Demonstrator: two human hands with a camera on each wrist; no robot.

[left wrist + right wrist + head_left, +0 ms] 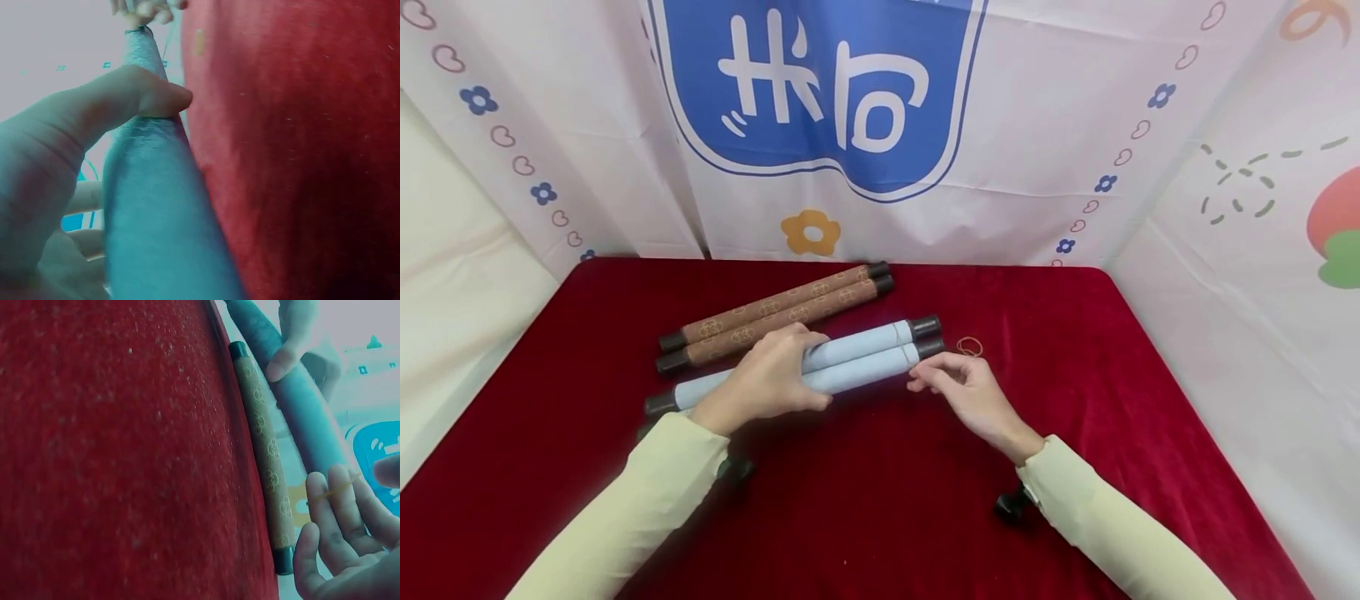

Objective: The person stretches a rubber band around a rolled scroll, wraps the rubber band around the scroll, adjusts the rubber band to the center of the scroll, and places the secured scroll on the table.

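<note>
A light-blue scroll (861,367), rolled from both ends into two parallel rolls with black end knobs, slants across the middle in the head view. My left hand (772,371) grips it around the middle, thumb on the near side and fingers over the far side. At its right end is my right hand (966,392), thumb and fingertips close together by the near roll. A thin tan rubber band (340,489) crosses the right fingers in the right wrist view, and the fingers hook it beside the scroll. The band also shows around the rolls near the right knobs.
Behind the blue scroll lies a brown patterned scroll (790,311) with black knobs. Another loose rubber band (970,346) rests on the red cloth (865,508) just right of the blue scroll. Printed white curtains (1037,125) stand along the back and sides.
</note>
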